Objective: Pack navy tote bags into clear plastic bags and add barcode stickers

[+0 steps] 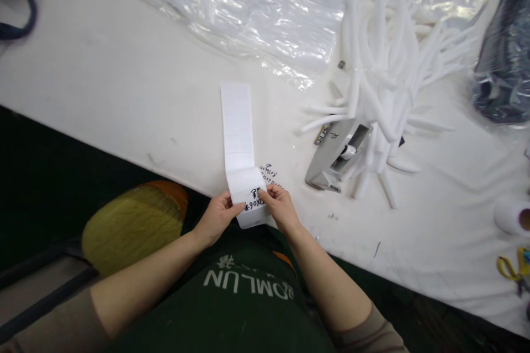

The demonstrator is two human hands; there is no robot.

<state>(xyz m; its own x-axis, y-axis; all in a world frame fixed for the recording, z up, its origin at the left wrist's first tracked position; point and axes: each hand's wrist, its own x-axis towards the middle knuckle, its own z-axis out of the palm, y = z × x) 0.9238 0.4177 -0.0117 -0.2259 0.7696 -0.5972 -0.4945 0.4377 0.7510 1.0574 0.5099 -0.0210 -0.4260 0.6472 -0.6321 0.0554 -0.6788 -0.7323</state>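
Note:
A long white label strip [238, 127] lies on the table and runs down to its near edge, where its end is bent up. Black handwriting marks the lower part of the strip. My left hand [217, 216] pinches the strip's left side between thumb and fingers. On the other side, my right hand [280, 207] grips the strip's right edge, its thumb beside the writing. Some handwriting on the tabletop shows just past my right fingers, partly covered by the strip.
Right of the strip stands a grey tape dispenser [335, 154] beside a heap of white foam strips [385, 66]. Clear plastic bags [248, 16] cover the back. A bagged dark item [505, 60], a white roll [511, 218] and yellow-handled scissors [513, 267] are at right. A yellow stool seat [132, 229] is below left.

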